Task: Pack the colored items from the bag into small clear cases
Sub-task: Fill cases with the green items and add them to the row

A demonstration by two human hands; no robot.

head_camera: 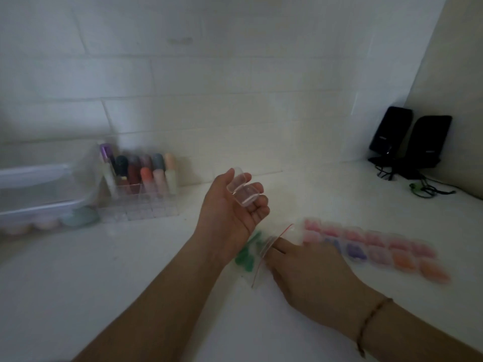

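Both hands work over the white counter (78, 283). Palm up, the left hand (230, 207) cradles a small clear hinged plastic case (244, 190) on its fingers; the case lies open, its two halves spread apart, held above the surface. Lower and nearer, the right hand (308, 273) rests palm down with fingers extended onto the small clear zip bag with a red seal strip (269, 253), pressing on it rather than gripping; whether any fingertip pinches the plastic cannot be told. A thin beaded bracelet (371, 322) circles that wrist.

Green items (247, 254) show through the bag, blurred, just below the left wrist, which partly hides them. To the right of the bag, touching or just beside the right hand's fingers, lie two rows of small clear cases filled with pink, purple and orange pieces (376, 246), heavily smeared by motion.

Against the tiled wall on the left stands a clear acrylic compartment organiser (141, 197) holding upright coloured tubes, and beside it a clear lidded storage box (39, 189) with pastel rounded things in front. Far right in the corner, two black speakers (410, 139) stand with tangled black and green cables (423, 189) on the counter, well apart from the hands.
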